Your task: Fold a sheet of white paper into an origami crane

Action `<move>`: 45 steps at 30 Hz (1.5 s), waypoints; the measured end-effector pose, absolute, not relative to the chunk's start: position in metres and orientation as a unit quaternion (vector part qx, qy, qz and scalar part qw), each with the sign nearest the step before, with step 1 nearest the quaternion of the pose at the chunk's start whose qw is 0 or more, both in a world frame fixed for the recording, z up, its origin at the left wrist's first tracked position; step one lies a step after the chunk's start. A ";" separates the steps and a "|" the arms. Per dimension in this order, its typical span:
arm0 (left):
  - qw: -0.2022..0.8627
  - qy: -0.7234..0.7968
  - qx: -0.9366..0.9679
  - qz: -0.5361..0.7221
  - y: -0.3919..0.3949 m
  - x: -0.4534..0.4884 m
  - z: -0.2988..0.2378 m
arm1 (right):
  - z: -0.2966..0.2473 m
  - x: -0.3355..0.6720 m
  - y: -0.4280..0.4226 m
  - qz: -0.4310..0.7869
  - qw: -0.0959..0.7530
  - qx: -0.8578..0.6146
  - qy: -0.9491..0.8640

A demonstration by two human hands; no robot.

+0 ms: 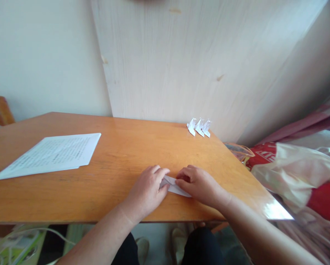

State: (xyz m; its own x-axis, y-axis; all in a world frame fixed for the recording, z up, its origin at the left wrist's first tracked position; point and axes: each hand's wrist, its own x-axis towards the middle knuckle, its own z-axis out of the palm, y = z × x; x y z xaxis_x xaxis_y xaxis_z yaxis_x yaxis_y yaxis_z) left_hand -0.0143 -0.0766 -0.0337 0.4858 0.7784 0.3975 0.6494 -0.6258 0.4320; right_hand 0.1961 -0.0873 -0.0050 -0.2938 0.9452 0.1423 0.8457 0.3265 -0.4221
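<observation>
A small piece of folded white paper point(178, 189) lies on the wooden table near its front edge, between my two hands. My left hand point(151, 186) grips its left end, thumb in front and fingers curled behind. At the other side, my right hand point(196, 184) has its fingers bent and pressed together on the paper's upper right edge. Creases show on the paper, but its ends are partly covered by my fingers.
Several printed sheets point(62, 154) lie stacked on the table's left side. Small folded paper figures point(199, 127) stand in a row at the back right, near the wall. Bags point(294, 169) and cloth crowd the right side, beyond the table point(120, 147). A chair point(2, 110) stands far left.
</observation>
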 end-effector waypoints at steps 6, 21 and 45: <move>0.049 0.435 0.844 0.311 -0.078 -0.015 -0.032 | -0.011 0.190 -0.086 0.155 0.201 -0.569 -0.782; 0.205 0.487 0.691 0.494 -0.068 -0.016 -0.044 | -0.022 0.172 -0.087 0.434 0.456 -0.524 -0.573; 0.581 0.367 0.423 0.591 -0.045 -0.027 -0.011 | -0.027 0.157 0.000 0.498 0.464 -0.422 -0.599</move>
